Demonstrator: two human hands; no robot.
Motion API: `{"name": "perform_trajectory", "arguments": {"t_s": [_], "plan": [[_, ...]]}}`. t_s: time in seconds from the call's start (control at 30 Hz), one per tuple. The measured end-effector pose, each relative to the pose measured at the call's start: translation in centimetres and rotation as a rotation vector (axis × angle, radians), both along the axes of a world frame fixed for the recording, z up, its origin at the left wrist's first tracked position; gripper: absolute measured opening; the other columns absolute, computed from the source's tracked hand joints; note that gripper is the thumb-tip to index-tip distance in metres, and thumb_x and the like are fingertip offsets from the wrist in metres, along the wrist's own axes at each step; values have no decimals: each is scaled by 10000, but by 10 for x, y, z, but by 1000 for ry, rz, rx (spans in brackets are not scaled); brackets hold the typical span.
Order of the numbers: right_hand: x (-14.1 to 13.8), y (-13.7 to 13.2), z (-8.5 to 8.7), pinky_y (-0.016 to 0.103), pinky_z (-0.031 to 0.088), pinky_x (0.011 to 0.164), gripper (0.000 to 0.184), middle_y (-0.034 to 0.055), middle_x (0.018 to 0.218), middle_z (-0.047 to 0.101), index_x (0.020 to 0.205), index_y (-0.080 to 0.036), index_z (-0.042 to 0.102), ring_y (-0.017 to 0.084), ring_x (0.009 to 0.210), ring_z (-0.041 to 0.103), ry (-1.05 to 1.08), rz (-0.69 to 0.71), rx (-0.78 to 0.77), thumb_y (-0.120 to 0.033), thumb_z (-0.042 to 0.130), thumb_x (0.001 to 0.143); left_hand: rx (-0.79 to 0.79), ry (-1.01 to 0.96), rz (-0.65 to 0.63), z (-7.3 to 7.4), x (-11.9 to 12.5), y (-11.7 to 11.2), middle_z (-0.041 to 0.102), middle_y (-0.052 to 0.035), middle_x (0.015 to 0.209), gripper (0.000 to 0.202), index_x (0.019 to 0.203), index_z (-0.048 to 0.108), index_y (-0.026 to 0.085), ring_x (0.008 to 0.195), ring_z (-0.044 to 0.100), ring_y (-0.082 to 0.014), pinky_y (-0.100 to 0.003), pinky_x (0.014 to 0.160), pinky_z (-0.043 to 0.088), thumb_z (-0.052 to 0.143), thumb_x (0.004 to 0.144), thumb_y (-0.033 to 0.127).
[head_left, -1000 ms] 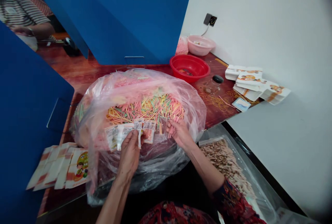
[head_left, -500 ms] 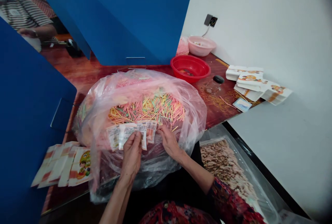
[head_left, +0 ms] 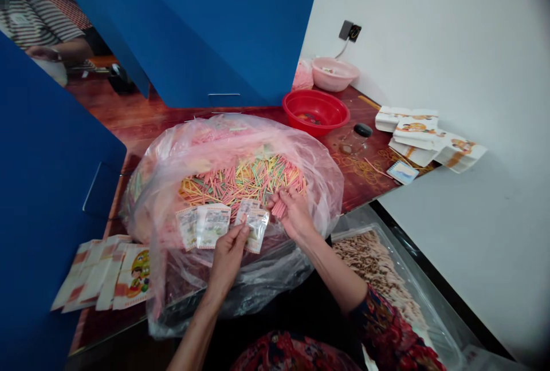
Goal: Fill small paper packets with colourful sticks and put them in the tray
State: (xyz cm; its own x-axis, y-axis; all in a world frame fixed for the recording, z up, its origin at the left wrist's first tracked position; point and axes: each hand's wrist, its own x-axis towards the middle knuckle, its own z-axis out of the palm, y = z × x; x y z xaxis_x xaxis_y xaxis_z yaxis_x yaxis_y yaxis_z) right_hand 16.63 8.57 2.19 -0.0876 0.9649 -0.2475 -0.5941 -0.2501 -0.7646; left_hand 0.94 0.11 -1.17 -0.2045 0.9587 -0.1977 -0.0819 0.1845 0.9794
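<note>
Your right hand [head_left: 295, 215] pinches pink sticks [head_left: 279, 209]; your left hand [head_left: 227, 253], a clear packet [head_left: 259, 227].
Both lie over the plastic bag [head_left: 320, 168] at the tabletop's [head_left: 358, 192] near edge. Sticks look light and brittle, so grip them mid-length; the packet, probably slippery, by its border.

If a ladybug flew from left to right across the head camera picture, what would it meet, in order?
Fanned printed packets → left hand → right hand → clear jar with a dark lid → white printed bundles.
</note>
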Motion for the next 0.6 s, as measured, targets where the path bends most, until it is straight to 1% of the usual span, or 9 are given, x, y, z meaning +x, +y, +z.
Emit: {"name": "perform_trajectory", "arguments": {"t_s": [0.13,0.23,0.37,0.5,0.6], "plan": [[-5,0,15,229,411,525,191,-40,727,569,929,-231,509,140,653,619,-87,-16,195,-356,648,891,7,57,-56,3,3,1,690,-17,701,355,758,777,195,657,541,-170,-241,618,441,766,757,550],[-11,-2,22,248,453,611,170,-42,732,552,937,-233,515,146,716,639,-123,-9,290,-366,620,926,10,53,-80,3,6,1,690,-23,712,340,756,784,196,675,547,-174,-243,644,444,766,758,535],[-19,-9,20,284,493,747,162,-42,749,553,953,-234,527,143,753,646,-188,18,373,-381,592,972,10,33,-97,3,8,0,670,-23,699,365,757,778,191,666,527,-168,-240,636,428,744,775,554],[-21,-14,15,301,508,787,150,-45,743,562,960,-234,531,147,756,650,-189,37,410,-375,569,994,-48,20,-107,3,7,0,667,-13,720,411,814,775,166,676,524,-162,-252,662,435,723,776,572],[-20,-14,14,310,512,808,127,-47,743,573,964,-237,541,146,752,653,-178,20,427,-355,561,1006,-51,15,-99,4,7,0,679,-11,751,402,821,773,161,710,541,-162,-257,705,448,732,761,557]]}}
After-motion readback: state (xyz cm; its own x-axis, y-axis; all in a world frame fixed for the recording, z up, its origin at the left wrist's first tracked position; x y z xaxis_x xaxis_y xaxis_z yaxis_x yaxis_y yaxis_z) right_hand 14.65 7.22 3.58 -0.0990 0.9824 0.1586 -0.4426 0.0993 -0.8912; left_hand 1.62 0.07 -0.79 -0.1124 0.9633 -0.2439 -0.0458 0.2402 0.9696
